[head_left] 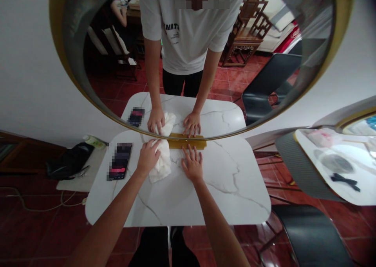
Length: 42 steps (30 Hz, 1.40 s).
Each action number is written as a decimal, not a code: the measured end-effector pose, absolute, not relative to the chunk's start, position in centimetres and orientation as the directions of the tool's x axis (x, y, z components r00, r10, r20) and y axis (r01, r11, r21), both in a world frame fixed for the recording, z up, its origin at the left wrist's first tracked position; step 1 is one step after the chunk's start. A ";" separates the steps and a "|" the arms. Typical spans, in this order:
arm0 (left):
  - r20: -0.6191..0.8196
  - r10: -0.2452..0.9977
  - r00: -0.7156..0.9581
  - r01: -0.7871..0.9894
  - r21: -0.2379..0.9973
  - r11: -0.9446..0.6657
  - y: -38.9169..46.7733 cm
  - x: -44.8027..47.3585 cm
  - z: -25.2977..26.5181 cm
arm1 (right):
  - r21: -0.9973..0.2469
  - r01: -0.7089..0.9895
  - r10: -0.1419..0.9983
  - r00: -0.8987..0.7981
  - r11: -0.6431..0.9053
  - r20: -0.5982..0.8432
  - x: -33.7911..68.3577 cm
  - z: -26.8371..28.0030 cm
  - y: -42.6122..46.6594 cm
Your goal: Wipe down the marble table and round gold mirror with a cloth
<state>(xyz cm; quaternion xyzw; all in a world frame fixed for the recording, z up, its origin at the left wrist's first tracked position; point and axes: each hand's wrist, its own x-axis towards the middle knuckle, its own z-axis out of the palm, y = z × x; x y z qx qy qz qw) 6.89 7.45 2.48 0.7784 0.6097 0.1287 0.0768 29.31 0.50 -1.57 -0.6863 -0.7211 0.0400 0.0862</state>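
Note:
A crumpled white cloth (pixel 160 164) lies on the marble-patterned white table (pixel 235 196), left of the middle. My left hand (pixel 148 157) grips its upper left part, with the fingers bent over the fabric. My right hand (pixel 193 166) rests on the tabletop with fingers spread and holds nothing. Its fingertips reach the gold base (pixel 188 144) of a big round mirror (pixel 188 83). The mirror reflects both hands, the cloth and a person in a white T-shirt. Left of the cloth lies a dark phone (pixel 122 159), partly blurred out.
On the left, a black bag (pixel 70 161) and a pale bottle (pixel 94 141) sit on a low surface. A black chair (pixel 311 231) stands at the lower right. Beyond it, a second white table (pixel 343 157) holds dark straps (pixel 346 181). A cable (pixel 38 210) runs across the red floor.

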 end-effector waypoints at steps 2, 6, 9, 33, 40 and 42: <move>0.105 0.963 0.248 0.918 0.292 -0.269 7.0 7.4 2.5 | -0.180 0.982 0.997 -0.041 0.053 0.071 29.3 -1.5 0.5; 0.093 0.935 0.341 0.877 0.325 -0.353 5.6 8.9 2.2 | -0.184 0.981 0.996 -0.043 0.056 0.075 29.2 -1.4 0.5; 0.072 0.919 0.389 0.861 0.327 -0.390 5.0 9.5 2.0 | -0.187 0.981 0.997 -0.037 0.051 0.074 29.2 -1.4 0.5; 0.060 0.948 0.313 0.892 0.325 -0.315 5.0 11.2 2.3 | -0.174 0.983 0.997 -0.048 0.057 0.054 29.3 -1.0 0.3; 0.058 0.921 0.385 0.857 0.349 -0.380 4.2 11.6 2.2 | -0.163 0.985 0.997 -0.056 0.064 0.052 29.3 -0.9 0.3; 0.059 0.933 0.355 0.872 0.338 -0.353 4.5 10.6 2.1 | -0.159 0.985 0.998 -0.052 0.059 0.048 29.3 -1.0 0.3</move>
